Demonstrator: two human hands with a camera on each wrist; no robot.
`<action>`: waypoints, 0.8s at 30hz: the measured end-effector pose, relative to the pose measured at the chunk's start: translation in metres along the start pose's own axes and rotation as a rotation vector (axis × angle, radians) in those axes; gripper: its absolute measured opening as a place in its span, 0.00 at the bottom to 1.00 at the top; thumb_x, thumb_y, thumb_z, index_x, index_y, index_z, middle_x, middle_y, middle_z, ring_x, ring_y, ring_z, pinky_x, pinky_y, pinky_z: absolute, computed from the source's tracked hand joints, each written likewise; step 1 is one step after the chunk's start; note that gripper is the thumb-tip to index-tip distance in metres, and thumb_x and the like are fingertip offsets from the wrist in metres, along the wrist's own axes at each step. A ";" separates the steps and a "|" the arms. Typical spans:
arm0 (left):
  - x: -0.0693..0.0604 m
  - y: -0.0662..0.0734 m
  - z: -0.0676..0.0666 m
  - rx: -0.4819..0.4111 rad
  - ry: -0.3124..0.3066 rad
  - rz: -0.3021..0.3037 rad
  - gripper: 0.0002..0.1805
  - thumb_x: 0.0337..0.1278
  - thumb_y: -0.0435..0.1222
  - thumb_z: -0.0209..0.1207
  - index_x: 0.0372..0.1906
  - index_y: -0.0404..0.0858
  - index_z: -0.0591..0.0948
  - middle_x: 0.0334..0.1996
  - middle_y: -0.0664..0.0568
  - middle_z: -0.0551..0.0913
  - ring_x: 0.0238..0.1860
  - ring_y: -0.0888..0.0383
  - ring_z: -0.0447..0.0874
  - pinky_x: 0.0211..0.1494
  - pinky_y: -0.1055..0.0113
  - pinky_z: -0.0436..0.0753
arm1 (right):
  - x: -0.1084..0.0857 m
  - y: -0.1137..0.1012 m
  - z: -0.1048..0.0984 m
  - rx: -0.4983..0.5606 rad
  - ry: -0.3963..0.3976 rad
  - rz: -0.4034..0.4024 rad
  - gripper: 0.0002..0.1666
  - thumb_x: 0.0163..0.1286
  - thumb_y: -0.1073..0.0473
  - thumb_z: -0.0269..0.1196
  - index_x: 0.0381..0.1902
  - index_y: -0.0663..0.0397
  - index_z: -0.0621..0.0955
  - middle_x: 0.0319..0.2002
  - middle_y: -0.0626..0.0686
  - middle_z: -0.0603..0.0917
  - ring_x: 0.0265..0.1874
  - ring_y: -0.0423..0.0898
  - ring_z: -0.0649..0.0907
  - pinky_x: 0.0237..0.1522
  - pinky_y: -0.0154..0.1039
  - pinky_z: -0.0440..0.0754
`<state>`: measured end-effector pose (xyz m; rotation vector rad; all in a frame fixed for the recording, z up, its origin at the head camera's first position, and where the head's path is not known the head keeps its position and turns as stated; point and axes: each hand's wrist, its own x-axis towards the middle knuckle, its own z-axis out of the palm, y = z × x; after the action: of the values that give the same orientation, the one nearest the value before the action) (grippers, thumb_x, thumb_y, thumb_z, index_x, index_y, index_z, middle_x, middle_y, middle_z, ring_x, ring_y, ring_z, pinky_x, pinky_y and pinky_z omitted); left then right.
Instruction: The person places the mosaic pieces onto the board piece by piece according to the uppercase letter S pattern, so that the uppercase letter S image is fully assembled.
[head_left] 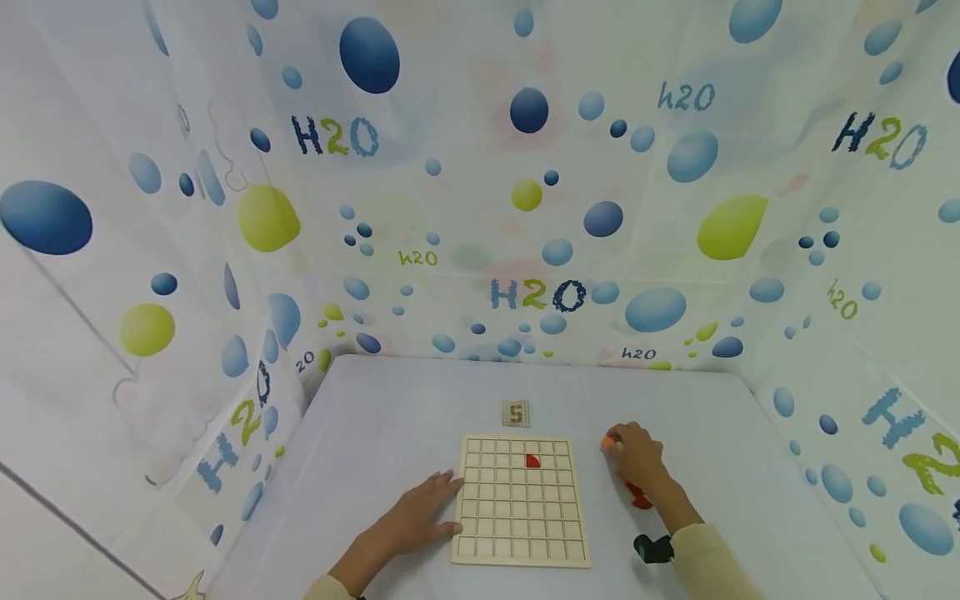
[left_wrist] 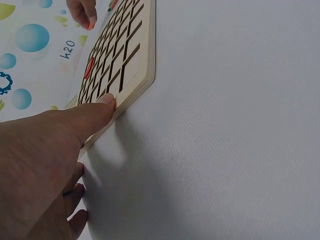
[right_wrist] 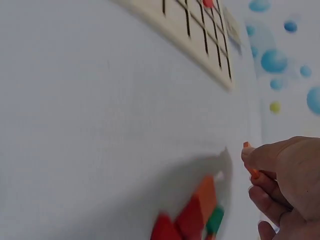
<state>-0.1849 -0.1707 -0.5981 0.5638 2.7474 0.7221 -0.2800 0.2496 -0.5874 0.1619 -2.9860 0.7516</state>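
A pale wooden grid board (head_left: 519,500) lies on the white table with one red quarter-round piece (head_left: 532,461) in a cell near its far edge. At the board's left side my left hand (head_left: 416,515) touches the edge with thumb and fingertips, fingers extended. To the right of the board, my right hand (head_left: 637,454) pinches a small orange piece (right_wrist: 254,173) between thumb and forefinger, above the tabletop. Beneath that hand lie loose red pieces (head_left: 639,497), an orange piece (right_wrist: 205,196) and a green piece (right_wrist: 215,218), partly hidden in the head view.
Beyond the board lies a small square card (head_left: 516,413) with a brown figure on a grid. A black object (head_left: 652,548) shows at the right wrist. White curtains (head_left: 480,208) printed with blue and green drops surround the table (head_left: 390,417).
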 end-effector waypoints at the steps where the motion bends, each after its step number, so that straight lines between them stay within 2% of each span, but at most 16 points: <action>1: 0.000 0.000 0.000 -0.001 -0.001 -0.001 0.44 0.65 0.59 0.66 0.80 0.44 0.68 0.81 0.39 0.65 0.80 0.34 0.61 0.78 0.32 0.65 | 0.000 -0.008 0.004 0.001 0.012 -0.028 0.12 0.70 0.64 0.66 0.49 0.63 0.86 0.44 0.61 0.84 0.46 0.63 0.83 0.42 0.64 0.78; 3: 0.001 0.000 -0.001 -0.001 -0.005 -0.003 0.44 0.65 0.59 0.66 0.80 0.44 0.68 0.81 0.39 0.65 0.81 0.35 0.61 0.78 0.32 0.65 | -0.001 -0.023 0.013 0.000 0.026 -0.078 0.10 0.70 0.64 0.68 0.48 0.60 0.86 0.42 0.58 0.84 0.44 0.60 0.84 0.40 0.60 0.78; 7: 0.003 0.000 0.000 -0.008 -0.013 -0.002 0.44 0.64 0.58 0.66 0.80 0.44 0.68 0.80 0.39 0.65 0.80 0.34 0.61 0.78 0.32 0.65 | 0.000 -0.052 0.028 0.028 0.000 -0.144 0.11 0.71 0.62 0.70 0.49 0.58 0.86 0.41 0.53 0.83 0.43 0.54 0.83 0.39 0.55 0.77; 12: 0.004 0.001 0.002 -0.006 -0.022 -0.007 0.44 0.64 0.58 0.67 0.80 0.45 0.69 0.80 0.40 0.65 0.80 0.34 0.61 0.77 0.31 0.65 | 0.001 -0.076 0.041 0.070 -0.050 -0.224 0.10 0.72 0.62 0.70 0.49 0.56 0.85 0.43 0.52 0.83 0.44 0.53 0.82 0.41 0.55 0.78; 18: 0.003 0.001 0.004 -0.002 -0.021 -0.007 0.44 0.65 0.59 0.66 0.80 0.45 0.68 0.81 0.41 0.65 0.81 0.36 0.60 0.78 0.33 0.65 | -0.002 -0.096 0.051 0.098 -0.074 -0.303 0.09 0.74 0.63 0.68 0.49 0.58 0.86 0.44 0.54 0.83 0.43 0.53 0.81 0.41 0.57 0.77; 22: 0.003 0.000 0.005 0.014 -0.031 -0.024 0.45 0.64 0.60 0.65 0.80 0.47 0.68 0.82 0.42 0.64 0.82 0.38 0.59 0.79 0.35 0.64 | -0.007 -0.105 0.055 0.082 -0.058 -0.384 0.07 0.74 0.63 0.69 0.47 0.59 0.86 0.42 0.54 0.83 0.40 0.52 0.80 0.40 0.57 0.78; 24: 0.002 0.000 0.005 0.016 -0.030 -0.030 0.45 0.64 0.60 0.66 0.80 0.46 0.68 0.82 0.42 0.64 0.82 0.38 0.59 0.79 0.34 0.64 | -0.008 -0.109 0.058 0.073 -0.054 -0.398 0.07 0.74 0.62 0.69 0.47 0.58 0.86 0.42 0.54 0.83 0.40 0.53 0.81 0.41 0.59 0.78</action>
<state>-0.1855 -0.1677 -0.6022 0.5309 2.7303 0.6799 -0.2608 0.1278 -0.5879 0.7624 -2.8332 0.8118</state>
